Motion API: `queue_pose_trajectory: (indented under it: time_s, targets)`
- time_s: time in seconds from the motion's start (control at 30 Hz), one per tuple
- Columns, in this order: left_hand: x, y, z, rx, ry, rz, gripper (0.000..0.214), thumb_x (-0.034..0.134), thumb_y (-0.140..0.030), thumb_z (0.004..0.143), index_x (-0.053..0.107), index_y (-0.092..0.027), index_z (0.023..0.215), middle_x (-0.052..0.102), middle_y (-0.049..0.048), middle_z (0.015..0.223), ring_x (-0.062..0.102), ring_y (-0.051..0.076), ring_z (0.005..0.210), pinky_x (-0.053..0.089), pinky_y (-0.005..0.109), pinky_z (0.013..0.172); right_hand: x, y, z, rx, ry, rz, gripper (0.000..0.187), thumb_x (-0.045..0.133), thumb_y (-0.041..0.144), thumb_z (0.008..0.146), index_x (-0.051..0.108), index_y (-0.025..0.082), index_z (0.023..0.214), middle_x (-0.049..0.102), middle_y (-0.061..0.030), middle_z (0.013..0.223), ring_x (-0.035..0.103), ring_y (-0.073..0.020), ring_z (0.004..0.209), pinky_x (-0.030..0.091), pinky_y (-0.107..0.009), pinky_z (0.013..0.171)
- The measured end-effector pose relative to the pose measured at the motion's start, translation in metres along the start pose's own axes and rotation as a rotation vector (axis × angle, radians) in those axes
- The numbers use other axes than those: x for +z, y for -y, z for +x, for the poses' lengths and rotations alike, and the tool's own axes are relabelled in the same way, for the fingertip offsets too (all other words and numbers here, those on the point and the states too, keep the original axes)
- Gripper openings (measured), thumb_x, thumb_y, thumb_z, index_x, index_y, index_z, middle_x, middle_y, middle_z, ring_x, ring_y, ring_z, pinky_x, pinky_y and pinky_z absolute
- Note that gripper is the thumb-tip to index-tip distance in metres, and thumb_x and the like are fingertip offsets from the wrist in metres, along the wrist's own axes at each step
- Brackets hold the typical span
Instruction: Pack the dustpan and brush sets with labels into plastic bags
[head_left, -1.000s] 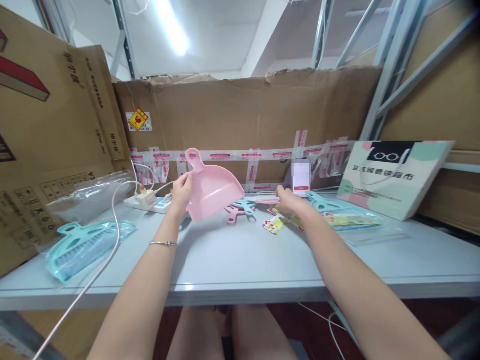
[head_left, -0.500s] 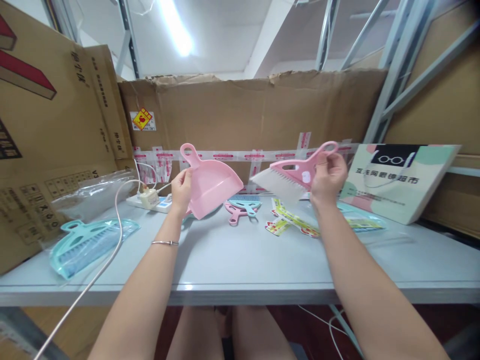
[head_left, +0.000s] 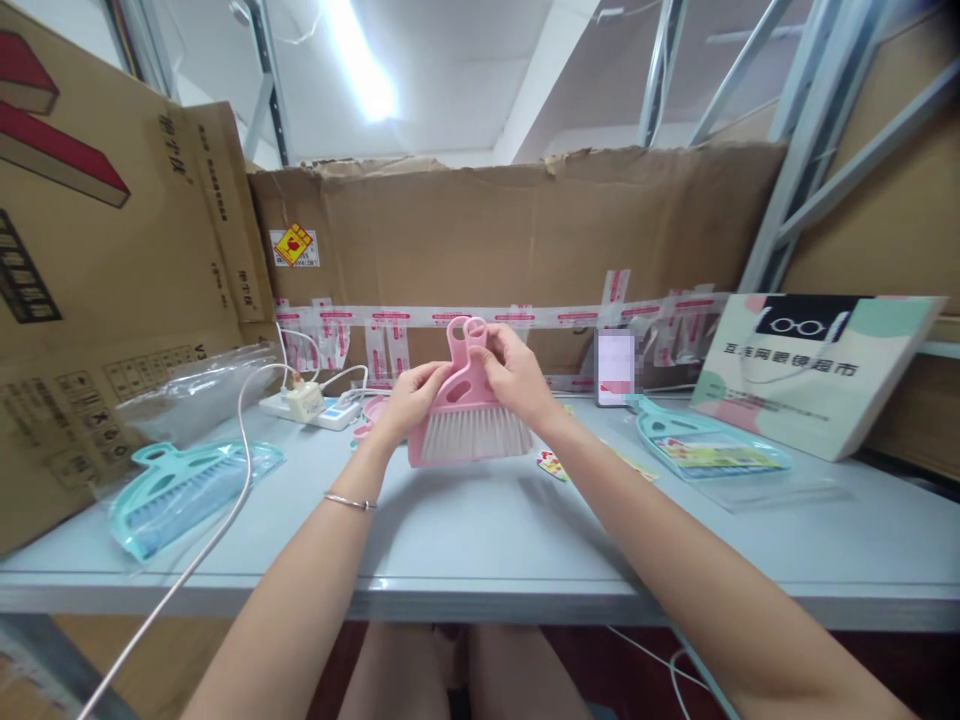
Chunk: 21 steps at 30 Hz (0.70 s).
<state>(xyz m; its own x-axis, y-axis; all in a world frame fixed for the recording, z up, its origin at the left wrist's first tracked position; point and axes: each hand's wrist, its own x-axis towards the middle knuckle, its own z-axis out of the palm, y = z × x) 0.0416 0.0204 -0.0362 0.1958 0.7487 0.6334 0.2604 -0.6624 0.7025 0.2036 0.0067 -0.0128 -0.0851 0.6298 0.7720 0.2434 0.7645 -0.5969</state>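
At frame centre I see the brush (head_left: 471,425) above the table (head_left: 480,545); a bagged set (head_left: 187,485) lies at lower left, the power strip (head_left: 307,408) behind it, a dustpan (head_left: 705,452) right, cardboard (head_left: 525,230) behind everything.

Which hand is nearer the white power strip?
Left. The left hand, just right of the power strip, holds the pink dustpan; the right hand is farther right, on the pink brush handle.

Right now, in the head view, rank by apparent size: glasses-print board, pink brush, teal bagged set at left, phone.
1. glasses-print board
2. teal bagged set and pink brush, about alike
3. phone
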Motion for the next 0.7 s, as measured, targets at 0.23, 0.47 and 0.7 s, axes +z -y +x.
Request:
queue_pose_trajectory:
  time_s: [0.23, 0.47, 0.7]
  targets:
    - [0.0, 0.002, 0.0, -0.03, 0.058, -0.101, 0.047, 0.052, -0.054, 0.079, 0.07, -0.013, 0.089, 0.067, 0.0047, 0.082, 0.059, 0.018, 0.077, 0.047, 0.027, 0.071, 0.013, -0.005, 0.001, -0.022, -0.202, -0.135, 0.011, 0.056, 0.03, 0.078, 0.05, 0.021, 0.08, 0.049, -0.004, 0.089, 0.051, -0.0158, 0.081, 0.044, -0.035, 0.079]
    - [0.0, -0.003, -0.002, 0.045, 0.106, 0.055, 0.038, 0.059, -0.044, 0.078, 0.069, -0.016, 0.1, 0.07, 0.0063, 0.101, 0.061, 0.023, 0.093, 0.045, 0.029, 0.081, 0.017, -0.006, -0.007, -0.023, -0.239, -0.113, 0.019, 0.059, 0.031, 0.078, 0.051, 0.024, 0.094, 0.046, -0.0035, 0.094, 0.051, -0.0144, 0.077, 0.045, -0.036, 0.082]
    - [0.001, 0.002, -0.002, 0.022, 0.072, 0.051, 0.037, 0.059, -0.044, 0.078, 0.069, -0.014, 0.097, 0.07, 0.0058, 0.096, 0.061, 0.021, 0.088, 0.045, 0.027, 0.075, 0.003, -0.016, -0.011, 0.064, -0.19, -0.078, 0.06, 0.066, 0.038, 0.072, 0.037, 0.028, 0.124, 0.05, -0.007, 0.113, 0.055, -0.0178, 0.091, 0.046, -0.037, 0.083]
